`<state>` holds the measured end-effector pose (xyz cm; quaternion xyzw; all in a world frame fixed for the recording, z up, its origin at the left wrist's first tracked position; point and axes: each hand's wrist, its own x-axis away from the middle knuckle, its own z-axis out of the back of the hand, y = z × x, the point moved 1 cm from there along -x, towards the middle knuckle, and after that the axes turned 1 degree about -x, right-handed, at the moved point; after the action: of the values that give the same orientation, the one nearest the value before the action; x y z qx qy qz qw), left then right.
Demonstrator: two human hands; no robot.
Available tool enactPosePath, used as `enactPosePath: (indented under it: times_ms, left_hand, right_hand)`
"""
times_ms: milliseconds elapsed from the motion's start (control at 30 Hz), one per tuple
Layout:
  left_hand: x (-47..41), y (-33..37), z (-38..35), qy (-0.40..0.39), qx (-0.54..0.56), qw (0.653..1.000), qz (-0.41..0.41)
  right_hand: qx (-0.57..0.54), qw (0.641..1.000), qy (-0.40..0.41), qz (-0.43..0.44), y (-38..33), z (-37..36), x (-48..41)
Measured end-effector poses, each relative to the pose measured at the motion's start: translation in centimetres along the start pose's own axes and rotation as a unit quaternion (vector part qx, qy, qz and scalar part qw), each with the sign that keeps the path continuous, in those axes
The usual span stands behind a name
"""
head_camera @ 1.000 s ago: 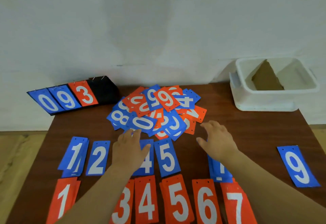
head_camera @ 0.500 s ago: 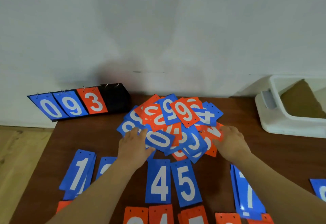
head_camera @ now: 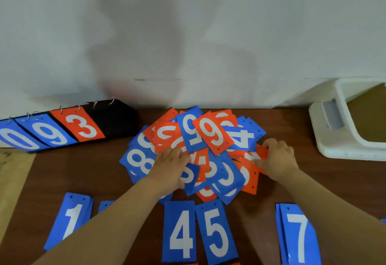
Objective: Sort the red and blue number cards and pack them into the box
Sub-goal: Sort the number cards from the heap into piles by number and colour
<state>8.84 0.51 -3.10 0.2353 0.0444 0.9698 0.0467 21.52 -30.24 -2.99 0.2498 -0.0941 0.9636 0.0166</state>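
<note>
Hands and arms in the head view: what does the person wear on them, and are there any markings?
Nothing is worn that shows. The left hand and right hand are bare, with no gloves and no rings on the fingers in view. The left forearm and right forearm are bare down to the frame edge: no sleeves, watch, bracelet or markings visible.

Box (head_camera: 334, 139) runs off right edge. Scoreboard (head_camera: 69, 126) clipped at left. My left forearm (head_camera: 117, 212) hides most of card (head_camera: 104, 205) beside blue 1 (head_camera: 71, 218). Fingertips of left hand (head_camera: 169, 166), right hand (head_camera: 275, 160) buried in pile (head_camera: 208, 135); grips unclear.
</note>
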Motion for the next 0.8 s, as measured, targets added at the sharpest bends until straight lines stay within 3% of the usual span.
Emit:
enactPosePath:
  times_ms: [300,433,667,800]
  left_hand:
    - [0.6,1.2,1.4,0.086,0.04,0.995,0.022]
    - [1.3,1.4,2.6,0.147,0.157,0.975,0.063]
    - [3.9,3.1,6.9,0.254,0.423,0.852,0.174]
    - [6.9,4.9,7.4,0.251,0.527,0.789,0.191]
  right_hand:
    - [-0.158,0.987,0.021,-0.004,2.9,-0.2,1.6]
    - [-0.226,0.973,0.043,-0.016,5.0,0.6,3.8]
    - [-0.352,0.928,0.115,-0.03,4.8,4.0,9.1]
    - [-0.401,0.912,0.076,0.036,3.5,6.0,12.7]
